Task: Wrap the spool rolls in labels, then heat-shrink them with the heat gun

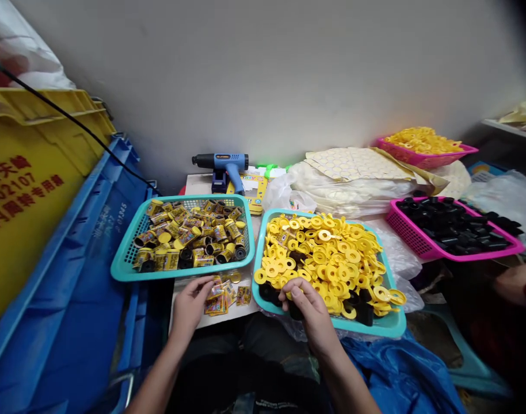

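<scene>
My left hand is at the front of the white table, thumb and forefinger pinched on the edge of a printed plastic sleeve. More flat printed sleeves lie beside those fingertips. Over the front rim of the right turquoise basket, my right hand closes on a small yellow plastic piece. Something black shows beneath that hand, partly hidden. Yellow ring-shaped caps and some black canisters fill this basket. The left turquoise basket holds labelled canisters with yellow caps.
A blue heat gun stands behind the baskets. Pink baskets at right hold black canisters and yellow pieces. Label sheets lie on plastic bags. Blue and yellow crates line the left. Another person's hand is at far right.
</scene>
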`<state>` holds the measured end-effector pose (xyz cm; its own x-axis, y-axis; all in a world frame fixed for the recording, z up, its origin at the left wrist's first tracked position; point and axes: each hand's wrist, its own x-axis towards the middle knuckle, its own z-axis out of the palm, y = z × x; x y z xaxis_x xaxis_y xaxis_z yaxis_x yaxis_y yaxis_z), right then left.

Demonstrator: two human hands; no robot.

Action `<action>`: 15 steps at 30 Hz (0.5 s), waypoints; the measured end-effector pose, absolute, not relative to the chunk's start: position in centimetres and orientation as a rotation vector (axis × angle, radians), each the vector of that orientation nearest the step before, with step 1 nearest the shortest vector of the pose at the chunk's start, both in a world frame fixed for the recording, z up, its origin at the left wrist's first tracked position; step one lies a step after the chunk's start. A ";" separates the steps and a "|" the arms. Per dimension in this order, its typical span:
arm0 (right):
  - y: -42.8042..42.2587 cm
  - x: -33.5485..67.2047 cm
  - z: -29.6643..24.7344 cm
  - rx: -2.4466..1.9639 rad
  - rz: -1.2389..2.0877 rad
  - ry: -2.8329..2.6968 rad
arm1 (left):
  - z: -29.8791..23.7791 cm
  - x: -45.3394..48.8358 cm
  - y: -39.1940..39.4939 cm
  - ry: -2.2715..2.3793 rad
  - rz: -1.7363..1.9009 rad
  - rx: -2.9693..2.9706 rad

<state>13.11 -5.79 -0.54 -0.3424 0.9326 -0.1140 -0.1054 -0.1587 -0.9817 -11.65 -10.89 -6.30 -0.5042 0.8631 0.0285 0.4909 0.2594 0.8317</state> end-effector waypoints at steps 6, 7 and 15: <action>-6.6 12.7 -0.3 -1.032 1.584 -1.405 | -8.1 -10.3 -9.6 2.150 1.122 1.370; -6.8 12.8 -0.3 -1.028 1.559 -1.406 | -8.1 -10.8 -9.8 2.147 1.111 1.405; -7.3 13.5 0.0 -0.933 1.592 -1.389 | -10.1 -14.5 -13.5 2.188 1.021 1.508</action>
